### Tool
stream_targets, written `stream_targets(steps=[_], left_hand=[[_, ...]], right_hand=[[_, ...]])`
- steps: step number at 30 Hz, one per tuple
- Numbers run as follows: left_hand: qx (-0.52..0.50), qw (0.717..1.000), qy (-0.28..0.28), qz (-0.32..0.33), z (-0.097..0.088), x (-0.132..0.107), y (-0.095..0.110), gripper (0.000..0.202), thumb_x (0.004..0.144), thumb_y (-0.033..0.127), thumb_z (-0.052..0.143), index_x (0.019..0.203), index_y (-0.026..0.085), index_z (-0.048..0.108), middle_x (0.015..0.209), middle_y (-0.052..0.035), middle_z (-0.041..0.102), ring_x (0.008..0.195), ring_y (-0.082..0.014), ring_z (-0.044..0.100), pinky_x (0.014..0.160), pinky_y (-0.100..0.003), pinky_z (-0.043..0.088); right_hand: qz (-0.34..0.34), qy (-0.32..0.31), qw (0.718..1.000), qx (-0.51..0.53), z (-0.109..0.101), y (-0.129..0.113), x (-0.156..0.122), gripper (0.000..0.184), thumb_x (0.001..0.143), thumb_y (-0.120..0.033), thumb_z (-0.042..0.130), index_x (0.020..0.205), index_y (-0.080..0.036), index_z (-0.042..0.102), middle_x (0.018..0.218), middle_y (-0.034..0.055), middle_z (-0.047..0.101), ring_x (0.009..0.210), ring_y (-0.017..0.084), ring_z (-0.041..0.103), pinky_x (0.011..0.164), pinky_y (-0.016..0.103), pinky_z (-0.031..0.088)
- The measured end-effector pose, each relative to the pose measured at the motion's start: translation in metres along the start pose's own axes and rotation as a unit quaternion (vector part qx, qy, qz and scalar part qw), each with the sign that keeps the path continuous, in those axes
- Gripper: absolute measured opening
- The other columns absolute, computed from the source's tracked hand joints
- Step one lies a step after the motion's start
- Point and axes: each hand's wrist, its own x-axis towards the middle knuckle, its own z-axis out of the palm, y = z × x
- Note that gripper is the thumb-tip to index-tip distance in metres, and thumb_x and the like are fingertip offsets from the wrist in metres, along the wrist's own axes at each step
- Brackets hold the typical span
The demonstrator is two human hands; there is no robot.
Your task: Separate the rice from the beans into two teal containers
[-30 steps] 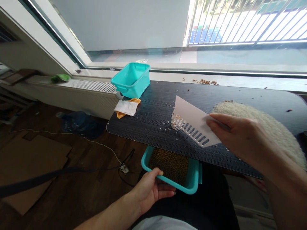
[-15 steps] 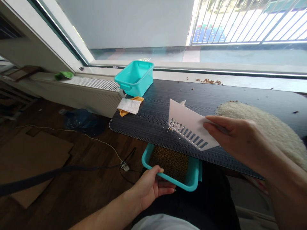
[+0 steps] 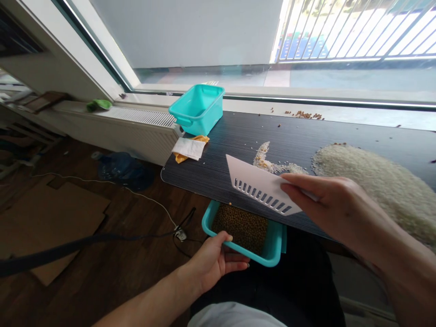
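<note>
Right now, your right grip [image 3: 332,195] is pinched almost closed, thumb and fingers parted only by the thickness of one flat white plastic scraper [image 3: 250,175] with a row of slots along its lower edge. You have it tilted above the near side of the dark wood-grained tabletop [image 3: 218,179]; whether that edge touches the surface, you cannot tell. Your left grip [image 3: 220,259] is wider, its thumb over the rim and its fingers against the outside of one rectangular turquoise plastic tub [image 3: 248,256]. That tub sits below the tabletop's near edge, filled with small round tan beans [image 3: 241,225], too many to count. One loose bean [image 3: 230,204] lies at the edge just above it.

Beyond your scraper runs one thin, bent trail of white rice grains [image 3: 262,159] with a few tan beans mixed in; to its right spreads one large white rice heap [image 3: 371,177]. Farther left you have a second turquoise bin [image 3: 213,116], upright, and before it one folded white cloth [image 3: 190,149] on one orange cloth [image 3: 180,158]. A cluster of brown beans [image 3: 308,115] lies along the white windowsill [image 3: 245,104].
</note>
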Motion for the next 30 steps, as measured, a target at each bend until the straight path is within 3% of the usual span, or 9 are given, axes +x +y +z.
stream_targets(steps=[7,10,13,17,24,30], left_hand=[[-0.008,1.000,-0.005,0.020,-0.011,-0.005,-0.002,0.018,0.077,0.020,0.045,0.090,0.010,0.050,0.075,-0.0125,0.066,0.064,-0.0215,0.066,0.061,-0.030,0.052],[-0.011,1.000,0.013,0.013,-0.013,-0.004,-0.003,0.015,0.077,0.021,0.046,0.085,0.010,0.050,0.072,-0.0115,0.066,0.063,-0.0207,0.065,0.061,-0.031,0.052],[-0.008,1.000,0.030,-0.001,-0.010,-0.001,-0.004,0.013,0.076,0.021,0.045,0.081,0.010,0.051,0.070,-0.0111,0.065,0.062,-0.0201,0.065,0.060,-0.030,0.053],[-0.002,1.000,0.018,-0.014,-0.004,0.002,-0.007,0.015,0.075,0.021,0.046,0.082,0.009,0.052,0.073,-0.0129,0.065,0.063,-0.0205,0.065,0.059,-0.030,0.053],[0.001,1.000,0.005,-0.011,0.003,0.002,-0.010,0.013,0.075,0.021,0.047,0.082,0.011,0.051,0.074,-0.0119,0.066,0.063,-0.0204,0.065,0.060,-0.030,0.053],[0.007,1.000,0.006,-0.011,0.007,0.003,-0.009,0.013,0.075,0.022,0.046,0.081,0.011,0.050,0.075,-0.0125,0.066,0.064,-0.0209,0.065,0.061,-0.031,0.053]], right_hand=[[-0.082,-0.053,0.995,0.032,0.000,-0.019,-0.012,0.024,0.085,-0.030,0.041,0.092,-0.021,0.063,0.079,0.0015,0.069,0.057,0.009,0.059,0.051,0.019,0.040],[-0.029,0.001,1.000,0.006,-0.011,-0.007,-0.016,0.024,0.084,-0.035,0.043,0.089,-0.024,0.064,0.068,-0.0020,0.067,0.050,0.008,0.056,0.047,0.019,0.039],[0.074,0.078,0.989,-0.097,-0.020,0.015,-0.006,0.025,0.081,-0.041,0.045,0.086,-0.028,0.066,0.052,-0.0031,0.059,0.044,0.009,0.052,0.043,0.021,0.035],[0.148,0.079,0.975,-0.145,-0.025,0.037,0.013,0.032,0.080,-0.046,0.043,0.092,-0.028,0.066,0.063,0.0011,0.064,0.059,0.015,0.059,0.046,0.023,0.035],[0.103,0.044,0.989,-0.099,-0.017,0.052,0.028,0.041,0.083,-0.048,0.037,0.100,-0.023,0.065,0.074,0.0047,0.069,0.064,0.015,0.061,0.052,0.024,0.038],[0.066,0.019,0.993,-0.099,-0.017,0.046,0.017,0.037,0.084,-0.045,0.039,0.098,-0.025,0.066,0.083,0.0043,0.069,0.072,0.018,0.062,0.060,0.029,0.040]])
